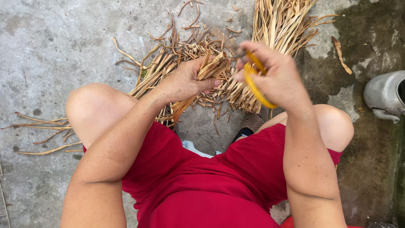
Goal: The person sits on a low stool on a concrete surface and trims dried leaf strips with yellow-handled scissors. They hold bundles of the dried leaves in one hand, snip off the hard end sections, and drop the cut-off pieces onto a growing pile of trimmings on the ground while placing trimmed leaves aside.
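My left hand (184,81) grips a small bunch of dried tan plant strips (213,65), their cut ends pointing up and to the right. My right hand (276,71) holds yellow-handled scissors (255,84), fingers through the loops, right beside the bunch's ends. The blades are blurred and mostly hidden behind my fingers. Both hands are above my bare knees and red shorts (211,181).
A big bundle of dried strips (280,21) lies on the concrete floor ahead, with a heap of short cut pieces (181,46) and loose strips (42,124) at left. A grey metal pot (386,95) stands at right on wet concrete. A dark sandal (249,126) shows between my knees.
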Demonstrator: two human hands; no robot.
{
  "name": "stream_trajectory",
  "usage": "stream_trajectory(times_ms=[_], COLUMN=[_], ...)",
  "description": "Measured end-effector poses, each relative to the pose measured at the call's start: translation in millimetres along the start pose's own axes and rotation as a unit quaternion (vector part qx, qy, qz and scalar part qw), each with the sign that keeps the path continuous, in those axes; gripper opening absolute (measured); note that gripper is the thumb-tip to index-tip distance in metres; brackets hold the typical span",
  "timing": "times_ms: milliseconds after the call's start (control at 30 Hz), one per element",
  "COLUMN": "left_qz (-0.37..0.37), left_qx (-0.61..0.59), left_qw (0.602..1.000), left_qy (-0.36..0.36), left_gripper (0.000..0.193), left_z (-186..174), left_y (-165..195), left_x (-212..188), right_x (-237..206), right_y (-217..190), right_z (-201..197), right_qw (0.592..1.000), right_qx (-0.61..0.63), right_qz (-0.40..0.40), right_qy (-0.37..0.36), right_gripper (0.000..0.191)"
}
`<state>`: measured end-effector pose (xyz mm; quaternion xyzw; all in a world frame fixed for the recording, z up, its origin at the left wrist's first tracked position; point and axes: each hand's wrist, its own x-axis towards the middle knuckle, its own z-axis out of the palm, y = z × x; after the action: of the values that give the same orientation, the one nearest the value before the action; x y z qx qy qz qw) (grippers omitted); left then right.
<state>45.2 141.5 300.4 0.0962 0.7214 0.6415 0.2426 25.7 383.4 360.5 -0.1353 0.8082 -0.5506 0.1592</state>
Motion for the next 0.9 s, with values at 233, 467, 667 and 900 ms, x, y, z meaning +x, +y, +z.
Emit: stream_trajectory(times_ms=[233, 467, 667, 900], left_qz=[0.013, 0.252, 0.233, 0.301], left_qx=[-0.065, 0.089, 0.157, 0.149], left_qw=[0.998, 0.958, 0.95, 0.936], left_qy=[-0.017, 0.104, 0.135, 0.103], left_gripper=[0.032, 0.072, 0.109, 0.102], left_z=[-8.2, -1.1, 16.7, -7.6], left_y=[-10.8, -4.3, -5.6, -4.3], left_x=[2.6, 7.1, 17.5, 17.6], right_x=[2.4, 9.8, 18.0, 28.1], right_y=[14.1, 4.8, 15.3, 21.9], right_z=[5.7, 10.1, 57.0, 45.8], right_qw=[0.999, 0.983, 0.968, 0.964], right_qx=[-0.036, 0.169, 0.189, 0.179], right_qz=[-0.004, -0.048, -0.158, -0.152], right_qy=[-0.028, 0.056, 0.048, 0.121], right_gripper=[0.061, 0.078, 0.076, 0.055])
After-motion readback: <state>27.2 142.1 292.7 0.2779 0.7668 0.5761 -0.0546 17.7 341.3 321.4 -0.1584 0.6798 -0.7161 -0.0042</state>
